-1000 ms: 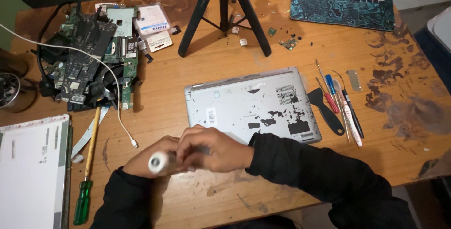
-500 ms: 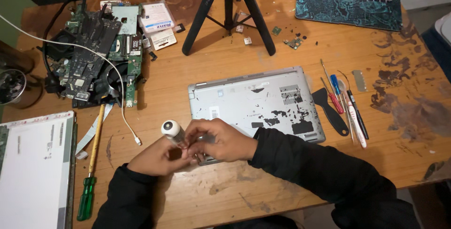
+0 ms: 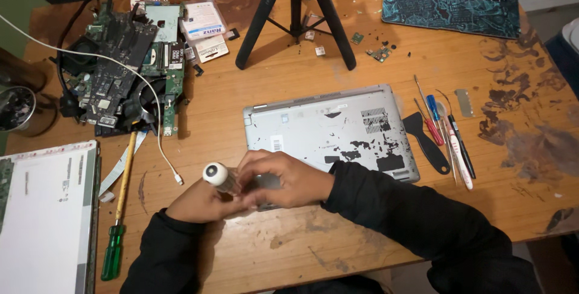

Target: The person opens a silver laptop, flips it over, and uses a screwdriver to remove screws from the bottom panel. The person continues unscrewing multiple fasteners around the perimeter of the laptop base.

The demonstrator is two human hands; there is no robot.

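- Nearest my chest, at the wooden table's [image 3: 386,59] front edge, my left hand [image 3: 202,205] is wrapping its fingers around a screwdriver with a round white-capped handle [image 3: 215,174].
- Beside it, my right hand [image 3: 283,179] is curling over the shaft, fingers pressed together; whether they are pinching the tip, I cannot tell.
- Both hands are resting at the near left corner of the silver laptop base [image 3: 329,128], lying underside up.
- Doing this well, I judge, means keeping the driver upright and pressing straight down.
- Farther left, a green-handled screwdriver [image 3: 117,227] is lying; beyond it, bare circuit boards [image 3: 120,71].
- Farthest, a black tripod [image 3: 295,10] is standing.
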